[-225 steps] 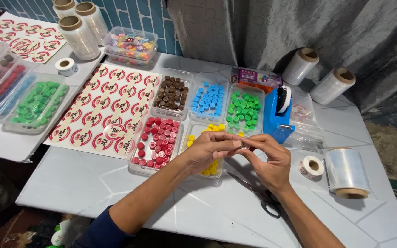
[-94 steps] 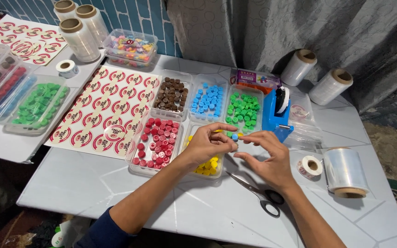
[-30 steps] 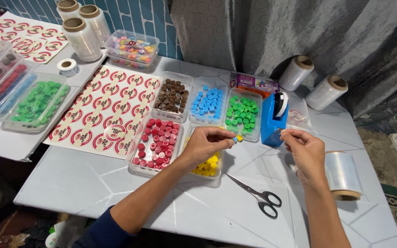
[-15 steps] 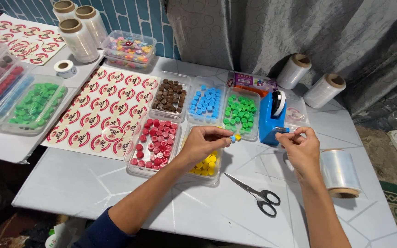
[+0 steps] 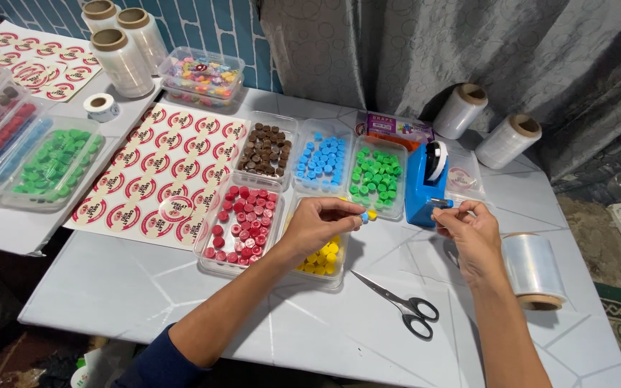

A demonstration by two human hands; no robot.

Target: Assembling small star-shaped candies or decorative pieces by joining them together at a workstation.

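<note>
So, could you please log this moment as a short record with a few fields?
left hand: pinches small blue and yellow pieces over the yellow tray
right hand: fingers at the cutter of the blue tape dispenser
table: scissors lie shut near the front edge
trays: red, brown, blue, green pieces
right side: clear film roll

Right hand (image 5: 471,228) at blue tape dispenser (image 5: 426,185)

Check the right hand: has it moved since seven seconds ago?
Yes. The right hand left the left hand and went right, to the blue tape dispenser.
</note>
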